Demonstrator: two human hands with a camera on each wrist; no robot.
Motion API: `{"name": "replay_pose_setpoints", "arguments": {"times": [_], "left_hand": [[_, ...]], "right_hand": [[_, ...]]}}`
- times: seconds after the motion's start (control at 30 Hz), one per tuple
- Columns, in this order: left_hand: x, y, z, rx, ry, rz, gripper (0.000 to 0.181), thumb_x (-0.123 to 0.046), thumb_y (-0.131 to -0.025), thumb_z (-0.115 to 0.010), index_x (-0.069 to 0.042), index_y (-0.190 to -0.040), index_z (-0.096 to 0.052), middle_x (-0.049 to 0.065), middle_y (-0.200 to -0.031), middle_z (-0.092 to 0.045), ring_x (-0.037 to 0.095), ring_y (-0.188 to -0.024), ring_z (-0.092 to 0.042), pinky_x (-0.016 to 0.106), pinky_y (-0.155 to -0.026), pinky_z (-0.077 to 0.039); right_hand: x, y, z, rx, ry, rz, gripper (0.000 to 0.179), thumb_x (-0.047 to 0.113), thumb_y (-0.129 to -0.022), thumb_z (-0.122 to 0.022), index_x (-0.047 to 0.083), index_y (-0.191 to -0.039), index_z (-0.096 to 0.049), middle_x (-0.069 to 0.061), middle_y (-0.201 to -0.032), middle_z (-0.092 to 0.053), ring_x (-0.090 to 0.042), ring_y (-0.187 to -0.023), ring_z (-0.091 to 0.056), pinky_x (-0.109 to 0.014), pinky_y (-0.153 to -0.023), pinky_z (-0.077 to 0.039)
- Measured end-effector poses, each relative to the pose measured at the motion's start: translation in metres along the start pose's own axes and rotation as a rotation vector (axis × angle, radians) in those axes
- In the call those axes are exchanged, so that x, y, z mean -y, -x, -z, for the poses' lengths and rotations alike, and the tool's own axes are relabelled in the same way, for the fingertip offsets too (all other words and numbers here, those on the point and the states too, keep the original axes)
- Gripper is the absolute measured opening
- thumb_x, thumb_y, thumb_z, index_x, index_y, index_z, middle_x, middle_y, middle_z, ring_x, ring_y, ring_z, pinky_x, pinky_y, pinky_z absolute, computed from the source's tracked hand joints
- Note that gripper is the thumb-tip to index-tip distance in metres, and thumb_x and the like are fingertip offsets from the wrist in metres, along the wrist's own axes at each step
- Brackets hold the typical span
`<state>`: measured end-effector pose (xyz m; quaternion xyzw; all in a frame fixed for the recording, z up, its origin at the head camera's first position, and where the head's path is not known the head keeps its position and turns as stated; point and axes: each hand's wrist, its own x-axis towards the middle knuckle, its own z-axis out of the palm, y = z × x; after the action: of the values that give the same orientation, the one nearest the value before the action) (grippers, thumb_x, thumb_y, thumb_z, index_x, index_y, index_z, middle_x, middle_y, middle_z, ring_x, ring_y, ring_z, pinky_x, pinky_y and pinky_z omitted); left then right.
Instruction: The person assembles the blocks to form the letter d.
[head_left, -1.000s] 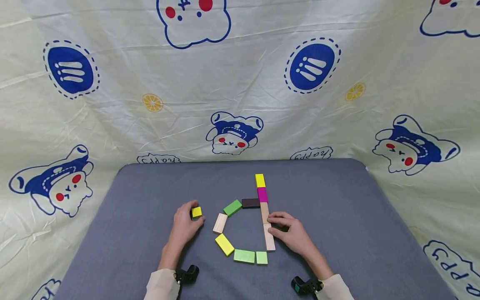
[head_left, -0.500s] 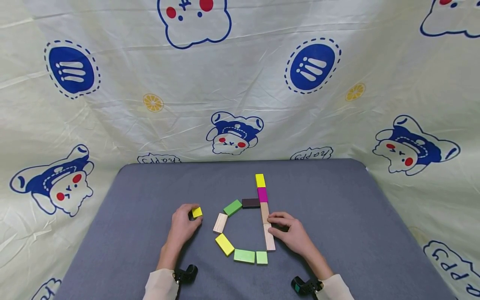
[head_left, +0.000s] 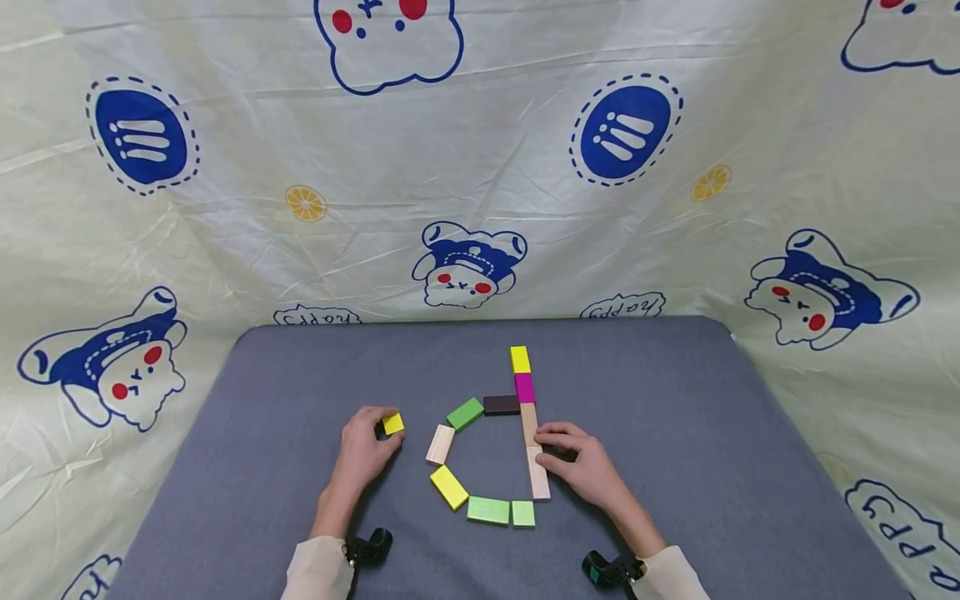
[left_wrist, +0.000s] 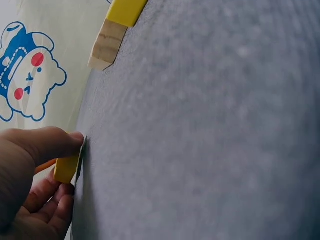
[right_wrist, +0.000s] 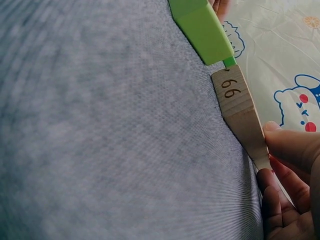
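Note:
My left hand (head_left: 363, 450) pinches a small yellow block (head_left: 393, 424) between thumb and fingers, low over the table left of the block outline. In the left wrist view, that yellow block (left_wrist: 67, 169) shows between the thumb and the lower fingers. My right hand (head_left: 579, 462) touches the right side of two plain wooden blocks, an upper wooden block (head_left: 529, 423) and a lower wooden block (head_left: 537, 474), thumb and fingertips lightly bent. The right wrist view has the number 66 on a wooden block (right_wrist: 234, 92), with the thumb at its far end.
The column continues with a magenta block (head_left: 524, 388) and a yellow block (head_left: 520, 360). A curve to its left has a dark block (head_left: 502, 405), green block (head_left: 465, 414), wooden block (head_left: 440, 445), yellow block (head_left: 449, 487) and light green blocks (head_left: 488, 511) on the grey table (head_left: 675, 400).
My left hand has shifted slightly left, its thumb drawing in beside the yellow block, which stays in nearly the same place. The right hand and the laid blocks have not moved.

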<state>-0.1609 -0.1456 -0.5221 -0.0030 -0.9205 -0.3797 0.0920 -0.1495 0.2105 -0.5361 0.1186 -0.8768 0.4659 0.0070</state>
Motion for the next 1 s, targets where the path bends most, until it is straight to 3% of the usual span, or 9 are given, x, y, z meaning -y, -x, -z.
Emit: {"name": "replay_pose_setpoints", "arguments": {"times": [0.13,0.3,0.8,1.0], "left_hand": [[0.001,0.001,0.001,-0.023,0.014,-0.005,0.034,-0.004,-0.084,-0.082,0.002,-0.117,-0.074,0.021,-0.114,-0.069,0.032,-0.099,-0.066,0.048,-0.088,-0.054],[-0.001,0.002,0.003,-0.039,0.035,0.009,0.034,-0.005,-0.084,-0.083,0.000,-0.116,-0.075,0.018,-0.110,-0.070,0.026,-0.090,-0.065,0.043,-0.081,-0.055],[-0.016,0.008,0.005,-0.071,0.065,-0.023,0.037,-0.007,-0.081,-0.086,-0.003,-0.116,-0.076,0.014,-0.109,-0.071,0.025,-0.090,-0.067,0.042,-0.081,-0.058],[-0.025,0.013,0.004,-0.053,0.086,-0.036,0.037,-0.007,-0.082,-0.085,-0.003,-0.117,-0.075,0.014,-0.111,-0.071,0.025,-0.091,-0.068,0.042,-0.081,-0.059]], "right_hand": [[-0.002,-0.001,-0.001,-0.012,0.001,0.042,0.028,0.013,-0.087,-0.082,0.011,-0.115,-0.079,-0.004,-0.122,-0.070,-0.017,-0.106,-0.063,-0.026,-0.086,-0.050],[-0.002,0.000,-0.001,-0.009,0.001,0.026,0.028,0.014,-0.087,-0.082,0.012,-0.115,-0.079,-0.003,-0.123,-0.070,-0.015,-0.107,-0.063,-0.025,-0.087,-0.050],[0.001,-0.001,0.000,0.003,-0.002,-0.006,0.029,0.014,-0.087,-0.082,0.012,-0.116,-0.079,-0.001,-0.124,-0.070,-0.017,-0.108,-0.063,-0.026,-0.089,-0.050],[0.000,-0.002,-0.001,0.008,0.000,-0.025,0.030,0.015,-0.087,-0.082,0.013,-0.116,-0.079,-0.001,-0.124,-0.069,-0.019,-0.110,-0.063,-0.027,-0.090,-0.051]]}}
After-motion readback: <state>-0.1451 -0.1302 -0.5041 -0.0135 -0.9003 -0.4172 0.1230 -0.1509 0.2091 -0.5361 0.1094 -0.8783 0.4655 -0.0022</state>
